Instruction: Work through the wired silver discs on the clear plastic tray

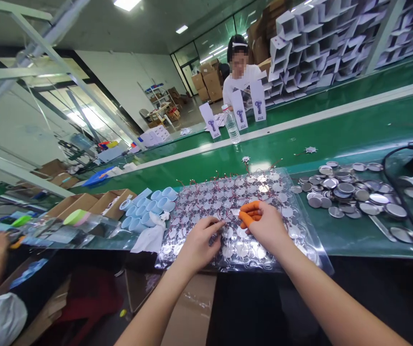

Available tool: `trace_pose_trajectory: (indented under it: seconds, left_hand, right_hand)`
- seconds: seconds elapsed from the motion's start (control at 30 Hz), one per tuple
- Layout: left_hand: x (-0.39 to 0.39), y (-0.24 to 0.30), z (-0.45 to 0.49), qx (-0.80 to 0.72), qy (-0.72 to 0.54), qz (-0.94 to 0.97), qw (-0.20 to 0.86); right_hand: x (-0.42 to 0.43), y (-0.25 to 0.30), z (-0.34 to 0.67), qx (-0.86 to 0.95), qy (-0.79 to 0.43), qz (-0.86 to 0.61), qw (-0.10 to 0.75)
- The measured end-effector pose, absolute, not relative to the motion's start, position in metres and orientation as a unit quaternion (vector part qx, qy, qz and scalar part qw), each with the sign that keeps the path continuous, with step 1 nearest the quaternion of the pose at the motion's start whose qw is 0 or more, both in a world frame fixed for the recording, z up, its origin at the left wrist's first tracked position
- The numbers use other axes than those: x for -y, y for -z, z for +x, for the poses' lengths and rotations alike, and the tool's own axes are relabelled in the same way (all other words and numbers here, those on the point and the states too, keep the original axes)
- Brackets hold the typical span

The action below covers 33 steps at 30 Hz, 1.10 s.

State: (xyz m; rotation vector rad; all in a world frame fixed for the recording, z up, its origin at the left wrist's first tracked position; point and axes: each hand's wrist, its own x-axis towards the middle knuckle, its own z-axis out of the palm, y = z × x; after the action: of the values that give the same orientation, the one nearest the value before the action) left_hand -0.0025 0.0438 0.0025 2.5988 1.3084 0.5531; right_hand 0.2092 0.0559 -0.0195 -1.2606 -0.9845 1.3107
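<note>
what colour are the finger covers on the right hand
Orange finger covers, best seen in the head view.

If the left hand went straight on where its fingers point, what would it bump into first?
Probably the right hand, at its orange-covered fingertips, though the small white piece beside them might get brushed first; depth is hard to judge here.
</note>
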Motion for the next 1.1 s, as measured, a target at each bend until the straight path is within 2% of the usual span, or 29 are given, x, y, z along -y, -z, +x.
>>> trace_pose_trajectory:
  seconds: [0.2,0.53,0.8,0.97,1.1]
  left_hand:
    - [-0.058,-0.007,0.005,-0.49,-0.185,0.847,0.094]
    - [-0.07,-0.019,0.023,-0.51,-0.039,0.858,0.041]
    - [-0.066,-0.008,0.022,-0.471,-0.065,0.88,0.007]
    - [-0.061,-0.012,0.007,-0.438,-0.101,0.891,0.063]
    - [-0.063,-0.021,-0.006,-0.385,-0.046,0.914,0.114]
  right_hand:
    - [-0.055,0.017,0.213,0.406,-0.545,-0.526,0.511]
    - [-0.056,0.012,0.213,0.395,-0.547,-0.531,0.513]
    - [-0.058,0.019,0.212,0.402,-0.546,-0.53,0.509]
    - [-0.058,0.018,0.214,0.398,-0.547,-0.532,0.51]
    - [-0.058,0.013,0.217,0.394,-0.545,-0.536,0.51]
